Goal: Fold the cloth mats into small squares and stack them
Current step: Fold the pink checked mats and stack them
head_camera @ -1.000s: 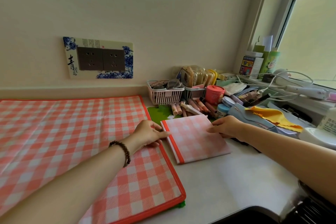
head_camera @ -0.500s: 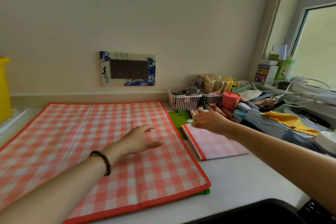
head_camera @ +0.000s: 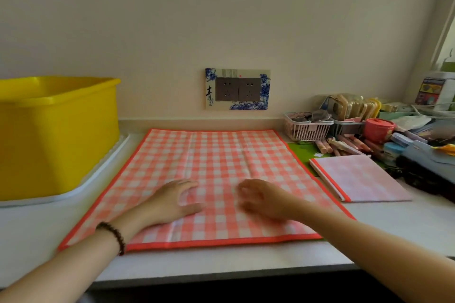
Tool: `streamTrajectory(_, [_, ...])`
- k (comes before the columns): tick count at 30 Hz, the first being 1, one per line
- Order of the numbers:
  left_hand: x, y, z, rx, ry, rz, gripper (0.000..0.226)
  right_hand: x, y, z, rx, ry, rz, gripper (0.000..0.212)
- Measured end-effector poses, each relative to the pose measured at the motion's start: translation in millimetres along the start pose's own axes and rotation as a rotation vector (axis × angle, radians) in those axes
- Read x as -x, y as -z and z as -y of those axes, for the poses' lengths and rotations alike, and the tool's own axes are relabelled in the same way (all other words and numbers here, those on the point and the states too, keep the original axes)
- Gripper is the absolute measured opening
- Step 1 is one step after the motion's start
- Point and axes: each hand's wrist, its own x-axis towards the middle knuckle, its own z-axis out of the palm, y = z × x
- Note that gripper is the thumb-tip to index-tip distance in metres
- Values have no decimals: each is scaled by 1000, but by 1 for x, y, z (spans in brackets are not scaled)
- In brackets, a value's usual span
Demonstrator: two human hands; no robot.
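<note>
A large orange-and-white checked cloth mat with an orange border lies spread flat on the white counter. Both hands are over its near half. My left hand, a bead bracelet on its wrist, lies on the cloth with relaxed fingers. A little to its right, my right hand is blurred, its fingers loosely extended just above or on the mat. To the right of the big mat rests a folded mat, a pale pink checked square with an orange edge; no hand touches it.
A yellow plastic tub stands on a white tray at the left. Baskets, a red jar, pens and other clutter crowd the back right. A green sheet shows under the mat's right edge. A wall socket is behind.
Both hands left the folded mat and came left over the spread mat. The view swung left, bringing the yellow tub into sight.
</note>
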Motion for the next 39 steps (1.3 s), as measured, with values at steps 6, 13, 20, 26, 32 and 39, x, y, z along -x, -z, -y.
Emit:
streamTrajectory(6, [34,5,10,-2,-77,45,88,16,-22,24,-24,125,30,55])
streamTrajectory(13, [62,8,10,-12,-127,117,90,35,-30,31,-7,161,67,54])
streamTrajectory(20, [66,10,10,-3,-144,171,97,46,-28,31,-42,166,114,60])
streamTrajectory(26, [69,14,8,125,-131,153,74,49,-20,33,-98,170,160,50])
streamTrajectory(32, [66,27,6,203,-100,173,57,44,-9,36,-208,134,235,33])
streamTrajectory(39, [65,39,0,281,-85,208,28,39,-1,33,-207,108,260,32])
